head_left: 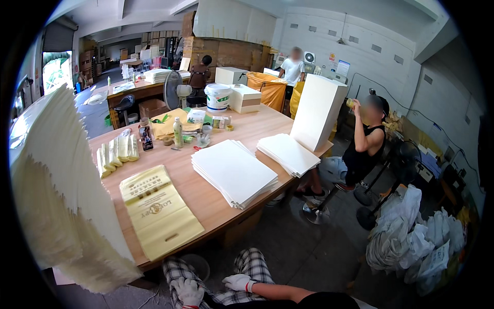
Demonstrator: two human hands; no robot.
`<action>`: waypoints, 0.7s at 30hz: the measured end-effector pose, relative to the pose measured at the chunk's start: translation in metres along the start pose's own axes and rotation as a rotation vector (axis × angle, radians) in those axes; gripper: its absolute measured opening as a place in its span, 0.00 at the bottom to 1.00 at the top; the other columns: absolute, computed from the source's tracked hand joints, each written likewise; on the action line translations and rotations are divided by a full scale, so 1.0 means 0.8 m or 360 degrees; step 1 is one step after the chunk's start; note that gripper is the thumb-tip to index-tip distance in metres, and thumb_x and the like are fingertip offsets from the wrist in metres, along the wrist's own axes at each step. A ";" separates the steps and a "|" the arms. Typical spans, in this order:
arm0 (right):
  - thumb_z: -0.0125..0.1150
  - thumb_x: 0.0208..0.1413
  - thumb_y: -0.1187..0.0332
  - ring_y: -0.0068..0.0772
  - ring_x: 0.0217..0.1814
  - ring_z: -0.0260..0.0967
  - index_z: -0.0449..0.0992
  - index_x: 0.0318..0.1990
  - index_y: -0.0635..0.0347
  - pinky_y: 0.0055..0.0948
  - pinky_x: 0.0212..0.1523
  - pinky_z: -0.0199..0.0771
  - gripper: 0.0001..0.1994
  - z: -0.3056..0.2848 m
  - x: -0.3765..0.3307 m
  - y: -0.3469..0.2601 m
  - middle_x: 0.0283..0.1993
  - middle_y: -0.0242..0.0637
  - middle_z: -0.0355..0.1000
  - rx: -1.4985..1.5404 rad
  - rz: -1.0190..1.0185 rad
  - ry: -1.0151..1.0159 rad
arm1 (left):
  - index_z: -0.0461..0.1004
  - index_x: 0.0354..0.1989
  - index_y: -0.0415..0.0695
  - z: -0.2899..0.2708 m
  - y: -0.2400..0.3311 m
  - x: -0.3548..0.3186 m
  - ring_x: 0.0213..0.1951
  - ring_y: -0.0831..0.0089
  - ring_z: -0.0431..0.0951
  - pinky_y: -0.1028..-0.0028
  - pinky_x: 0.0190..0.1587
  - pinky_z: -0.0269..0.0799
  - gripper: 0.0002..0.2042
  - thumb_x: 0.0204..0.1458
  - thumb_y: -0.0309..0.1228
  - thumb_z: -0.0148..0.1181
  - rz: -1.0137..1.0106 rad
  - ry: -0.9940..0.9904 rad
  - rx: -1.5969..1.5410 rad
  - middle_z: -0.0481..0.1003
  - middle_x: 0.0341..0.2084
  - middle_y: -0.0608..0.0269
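Note:
My left hand (188, 292), in a white glove, lies on my plaid trousers (180, 269) with its fingers spread over the left thigh and nothing in it. My right hand (238, 282), gloved in white too, rests on the other thigh, fingers loosely stretched out and holding nothing. Nearest to them on the table (177, 188) is a flat pile of yellow printed plastic bags (159, 216). Right of the bags sits a stack of white sheets (234, 172), with a second white stack (288, 154) beyond. A tall white block of sheets (319, 113) stands upright at the table's right end.
A tall pile of white, rough-edged sheets (67, 180) rises close at my left. Rolled yellow bags (118, 152), a phone (146, 138), a bottle (178, 132) and a white bucket (217, 98) are on the table. A seated person (365, 147) and white sacks (406, 232) are at right.

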State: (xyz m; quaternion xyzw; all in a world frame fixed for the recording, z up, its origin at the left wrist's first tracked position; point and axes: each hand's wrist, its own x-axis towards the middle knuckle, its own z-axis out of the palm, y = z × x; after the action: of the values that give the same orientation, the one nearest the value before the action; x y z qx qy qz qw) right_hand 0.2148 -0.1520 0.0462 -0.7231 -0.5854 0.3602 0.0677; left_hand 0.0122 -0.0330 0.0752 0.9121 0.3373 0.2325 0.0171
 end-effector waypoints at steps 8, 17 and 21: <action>0.43 0.56 0.57 0.44 0.50 0.67 0.69 0.50 0.54 0.36 0.52 0.65 0.19 0.009 0.005 0.010 0.48 0.43 0.71 0.0024 -0.0059 0.0044 | 0.73 0.15 0.45 -0.002 0.001 0.004 0.39 0.59 0.66 0.46 0.50 0.50 0.12 0.31 0.41 0.58 0.0031 0.0029 0.0013 0.73 0.23 0.61; 0.43 0.56 0.57 0.43 0.51 0.67 0.69 0.51 0.53 0.35 0.53 0.65 0.19 0.007 0.008 0.014 0.48 0.43 0.71 0.0049 -0.0088 0.0033 | 0.73 0.35 0.50 -0.007 0.001 -0.002 0.45 0.62 0.66 0.55 0.48 0.55 0.15 0.48 0.44 0.45 -0.0016 -0.0306 0.0201 0.73 0.34 0.64; 0.43 0.56 0.57 0.43 0.51 0.67 0.69 0.51 0.53 0.35 0.52 0.65 0.19 -0.006 -0.001 -0.002 0.47 0.43 0.71 0.0044 -0.0020 -0.0013 | 0.73 0.34 0.51 -0.021 0.006 0.000 0.45 0.62 0.66 0.54 0.48 0.55 0.14 0.48 0.44 0.46 -0.0034 -0.0322 0.0231 0.73 0.34 0.64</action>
State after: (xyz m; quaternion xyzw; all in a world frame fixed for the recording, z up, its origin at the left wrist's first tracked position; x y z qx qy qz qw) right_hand 0.2161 -0.1508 0.0512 -0.7171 -0.5851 0.3707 0.0776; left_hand 0.0079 -0.0386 0.0913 0.9260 0.3596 0.1140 -0.0125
